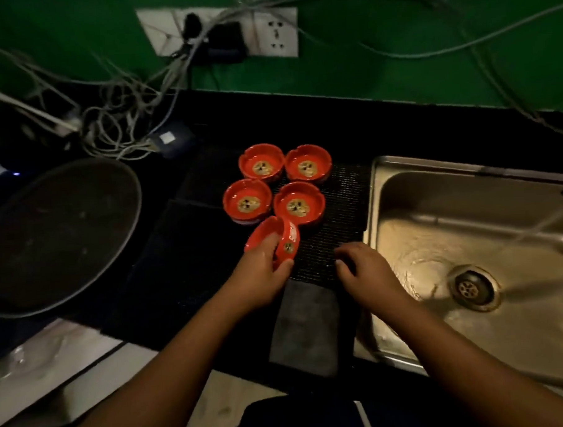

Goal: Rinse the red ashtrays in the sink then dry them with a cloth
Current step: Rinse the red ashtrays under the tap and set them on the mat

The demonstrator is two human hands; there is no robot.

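Left hand (263,273) grips 1 red ashtray (290,235), thumb under the near rim, fingers (268,243) hooked inside the bowl. It is tilted on edge just above the black mesh mat (338,211), probably to shed water or to carry it.

Right hand (368,274) holds nothing visible. Its fingers are loosely bent with the tips on the mat's near edge, beside the sink (374,193). Likely free to take the cloth or steady the mat.

4 more ashtrays sit upright on the mat in a tight 2 by 2 cluster: back left (261,166), back right (308,167), front left (247,202), front right (297,204). The neighbours touch or nearly touch. They are parked on mesh, presumably so that drips drain off. Cannot tell whether they are wet or already rinsed.

Grey cloth (307,328) lies flat on the desk (186,282), just in front of the mat and between the 2 forearms, so within easy reach for drying.

Water swirls in the basin towards the drain (473,289), so the tap seems to be running.

Judgement: the held ashtray is between rinse and dry, and the cloth is not yet picked up.

Risk: a wet glossy ashtray may slip from a 1-hand hold.

Dark round pan (58,236) sits left, well apart.
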